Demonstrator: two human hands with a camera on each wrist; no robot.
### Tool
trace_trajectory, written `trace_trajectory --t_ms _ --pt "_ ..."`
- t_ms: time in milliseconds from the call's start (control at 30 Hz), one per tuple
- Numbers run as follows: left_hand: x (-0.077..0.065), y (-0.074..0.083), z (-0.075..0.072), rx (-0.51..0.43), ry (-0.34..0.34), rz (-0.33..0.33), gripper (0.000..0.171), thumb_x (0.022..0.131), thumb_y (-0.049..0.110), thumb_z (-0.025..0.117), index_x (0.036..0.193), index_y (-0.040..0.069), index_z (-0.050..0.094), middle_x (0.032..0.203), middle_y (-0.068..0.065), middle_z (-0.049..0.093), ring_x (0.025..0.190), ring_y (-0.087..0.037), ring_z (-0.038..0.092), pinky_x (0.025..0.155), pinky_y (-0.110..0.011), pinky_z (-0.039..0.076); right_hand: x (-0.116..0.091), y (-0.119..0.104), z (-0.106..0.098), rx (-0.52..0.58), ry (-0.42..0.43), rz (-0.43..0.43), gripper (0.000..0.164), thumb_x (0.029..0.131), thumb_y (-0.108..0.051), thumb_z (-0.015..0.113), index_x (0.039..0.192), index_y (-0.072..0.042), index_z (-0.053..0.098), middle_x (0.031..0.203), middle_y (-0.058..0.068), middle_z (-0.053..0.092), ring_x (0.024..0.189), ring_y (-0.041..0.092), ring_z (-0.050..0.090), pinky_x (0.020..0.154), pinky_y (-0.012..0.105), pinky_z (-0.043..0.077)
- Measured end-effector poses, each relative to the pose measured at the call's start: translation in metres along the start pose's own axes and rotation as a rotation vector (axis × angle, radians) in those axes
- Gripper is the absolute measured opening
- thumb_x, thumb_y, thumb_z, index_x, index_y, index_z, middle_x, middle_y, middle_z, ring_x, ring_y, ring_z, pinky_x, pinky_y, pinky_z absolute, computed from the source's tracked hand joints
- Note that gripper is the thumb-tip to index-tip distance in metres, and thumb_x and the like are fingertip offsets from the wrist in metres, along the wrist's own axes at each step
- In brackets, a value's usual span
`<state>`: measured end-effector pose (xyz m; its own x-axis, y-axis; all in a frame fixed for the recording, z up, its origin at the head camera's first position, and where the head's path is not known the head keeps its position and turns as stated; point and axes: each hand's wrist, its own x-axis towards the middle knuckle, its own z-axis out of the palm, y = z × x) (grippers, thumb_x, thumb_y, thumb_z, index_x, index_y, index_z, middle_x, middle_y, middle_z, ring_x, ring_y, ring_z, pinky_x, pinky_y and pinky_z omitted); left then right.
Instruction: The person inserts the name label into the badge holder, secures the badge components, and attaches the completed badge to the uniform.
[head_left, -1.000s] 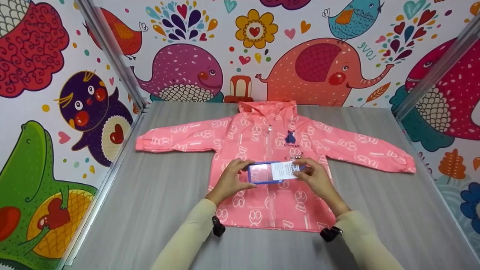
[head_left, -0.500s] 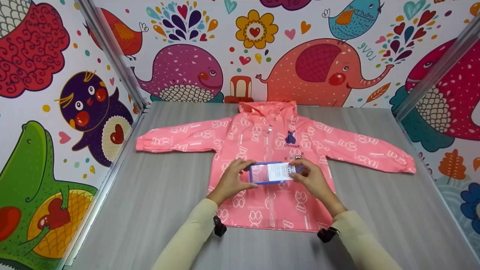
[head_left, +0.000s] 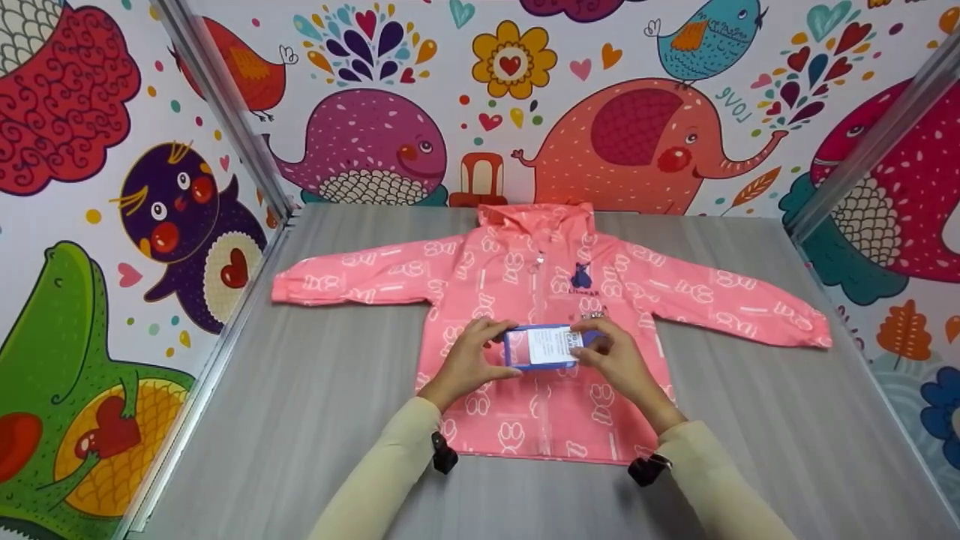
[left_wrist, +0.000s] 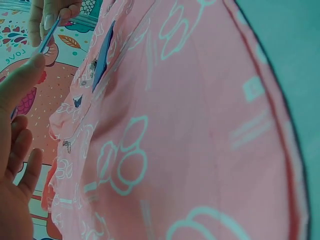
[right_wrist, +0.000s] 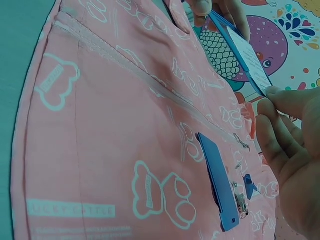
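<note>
In the head view my left hand (head_left: pixel 471 361) grips the left end of a blue-framed clear badge holder (head_left: pixel 518 347), thumb below and fingers above. My right hand (head_left: pixel 624 361) is at the other end, finger and thumb pinching a white printed card (head_left: pixel 549 346). Most of the card lies within the holder's frame, with a clear strip showing at the left. The right wrist view shows the card (right_wrist: pixel 248 55) along the holder, held above a pink jacket (right_wrist: pixel 115 135). On the jacket lies a flat blue plastic piece (right_wrist: pixel 218 182), beside a small metal clip (right_wrist: pixel 241 205).
The jacket is spread face up with its sleeves (head_left: pixel 735 300) stretched out to both sides, on a grey wood-grain table (head_left: pixel 337 390). Walls with cartoon animals (head_left: pixel 615 150) and metal posts (head_left: pixel 225 112) enclose the back and sides. A dark wrist camera (head_left: pixel 444 453) sits under the left sleeve.
The white card has slid left, deeper into the holder, with my right hand moving left along with it. My left hand and the holder have shifted slightly right.
</note>
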<state>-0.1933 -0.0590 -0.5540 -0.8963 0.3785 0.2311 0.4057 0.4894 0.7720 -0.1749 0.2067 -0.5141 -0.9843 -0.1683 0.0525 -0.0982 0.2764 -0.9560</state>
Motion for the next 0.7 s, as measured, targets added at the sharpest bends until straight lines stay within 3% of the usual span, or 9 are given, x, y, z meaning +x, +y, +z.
trace_trajectory --t_ms 100,267,500,700 --pt "0.0004 0.0005 0.001 -0.001 0.005 0.009 0.076 0.068 0.027 0.09 0.137 0.017 0.058 0.115 -0.002 0.06 0.102 -0.017 0.056 0.089 -0.032 0.053 -0.0005 -0.0012 0.002 0.001 0.008 -0.004 0.036 0.083 0.005 0.072 0.118 0.004 0.063 0.099 0.032 0.06 0.065 0.006 0.059 0.067 0.035 0.062" --pt "0.0009 0.0009 0.0024 -0.007 0.013 0.031 0.076 0.068 0.024 0.091 0.136 0.013 0.059 0.115 -0.003 0.061 0.101 -0.017 0.056 0.088 -0.032 0.053 -0.0013 -0.0026 0.0044 0.02 0.014 -0.005 0.037 0.082 0.006 0.072 0.119 0.005 0.063 0.091 0.029 0.06 0.062 0.006 0.056 0.06 0.023 0.057" --pt "0.003 0.0009 0.0044 -0.017 0.013 0.04 0.075 0.066 0.023 0.092 0.133 0.013 0.06 0.114 -0.003 0.061 0.101 -0.016 0.056 0.087 -0.03 0.053 -0.0011 -0.0032 0.0075 0.004 0.021 0.038 0.039 0.083 0.005 0.071 0.121 0.003 0.063 0.122 0.023 0.058 0.063 0.004 0.051 0.056 0.017 0.051" --pt "0.004 0.0015 0.0054 -0.013 0.01 0.037 0.074 0.066 0.023 0.092 0.134 0.018 0.061 0.113 -0.003 0.06 0.101 -0.016 0.056 0.089 -0.032 0.054 -0.0009 -0.0064 0.0098 -0.028 0.028 0.038 0.042 0.083 0.004 0.071 0.124 0.002 0.062 0.109 0.026 0.06 0.059 0.004 0.047 0.051 0.015 0.043"
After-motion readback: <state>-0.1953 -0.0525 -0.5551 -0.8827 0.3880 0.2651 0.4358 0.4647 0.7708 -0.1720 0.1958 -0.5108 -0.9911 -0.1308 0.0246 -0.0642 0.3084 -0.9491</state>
